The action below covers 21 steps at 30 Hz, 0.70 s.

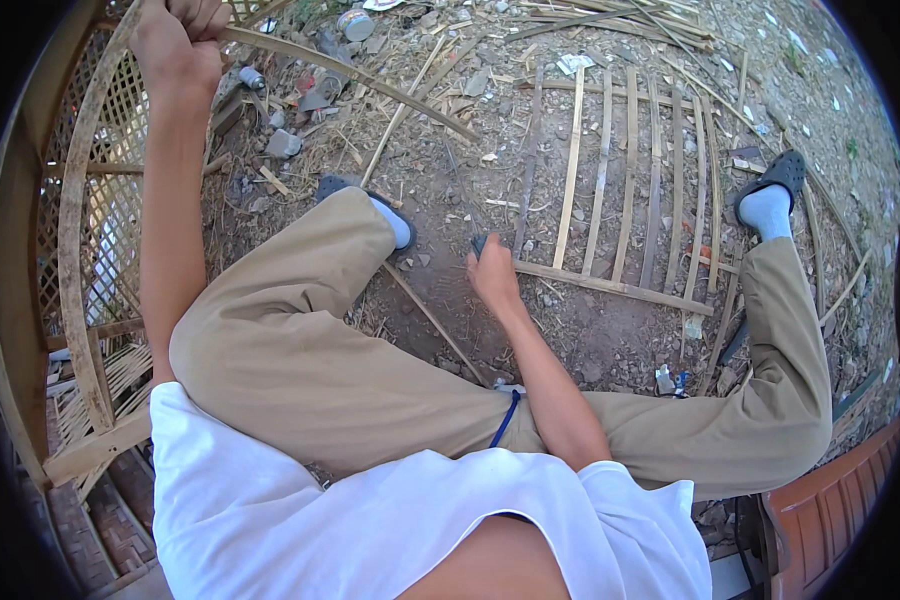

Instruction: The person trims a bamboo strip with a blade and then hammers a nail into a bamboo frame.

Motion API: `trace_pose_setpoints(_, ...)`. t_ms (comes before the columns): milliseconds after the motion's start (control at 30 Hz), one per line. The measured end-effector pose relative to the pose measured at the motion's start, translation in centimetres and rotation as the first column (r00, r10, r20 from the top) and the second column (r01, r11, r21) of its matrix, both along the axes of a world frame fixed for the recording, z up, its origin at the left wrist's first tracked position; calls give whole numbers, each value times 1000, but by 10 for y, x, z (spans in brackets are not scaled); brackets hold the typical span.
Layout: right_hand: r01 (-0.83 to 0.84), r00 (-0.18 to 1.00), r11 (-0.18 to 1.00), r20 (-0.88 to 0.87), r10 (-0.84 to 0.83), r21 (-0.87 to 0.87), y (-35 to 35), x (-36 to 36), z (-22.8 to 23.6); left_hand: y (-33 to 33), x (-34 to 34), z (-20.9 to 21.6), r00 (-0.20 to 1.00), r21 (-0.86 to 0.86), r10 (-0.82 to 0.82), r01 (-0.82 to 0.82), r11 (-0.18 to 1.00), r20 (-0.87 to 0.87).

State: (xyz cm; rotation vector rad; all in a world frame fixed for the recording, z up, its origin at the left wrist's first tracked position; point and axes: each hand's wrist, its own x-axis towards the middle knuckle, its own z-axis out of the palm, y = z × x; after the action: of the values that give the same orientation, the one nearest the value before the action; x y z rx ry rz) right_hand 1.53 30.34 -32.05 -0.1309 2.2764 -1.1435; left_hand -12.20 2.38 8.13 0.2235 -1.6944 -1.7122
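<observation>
My left hand is raised at the upper left, its fingers closed round the end of a long bamboo strip. That strip slants down to the right, its far end over the littered ground. Between my spread legs, my right hand is closed on the dark handle of a tool whose long, thin blade points away from me. The blade is hard to make out against the soil. Just right of that hand lies a flat frame of bamboo slats, its near rail starting by my wrist.
On the left stands a wooden structure with woven lattice and a curved strip. A can and scraps lie beyond my left foot. Several loose strips are piled at the far side. A reddish-brown plastic piece sits at the lower right.
</observation>
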Motion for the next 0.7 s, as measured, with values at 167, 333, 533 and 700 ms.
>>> trace_pose_setpoints(167, 66, 997, 997, 35, -64, -46, 3, -19, 1, -23, 27, -15, 980, 84, -136, 125, 989, 145)
trace_pose_setpoints(333, 146, 989, 986, -10, -147, -76, 16, -46, 16, -18, 37, -44, 723, 264, -688, 676, 688, -56)
trace_pose_setpoints(533, 309, 951, 948, 38, -307, -73, 41, -72, 8, 11, 32, -45, 689, 226, -684, 725, 651, -241)
trace_pose_setpoints(700, 390, 920, 916, -11, -393, -91, 55, -88, 13, 7, 22, -50, 673, 193, -644, 731, 655, -364)
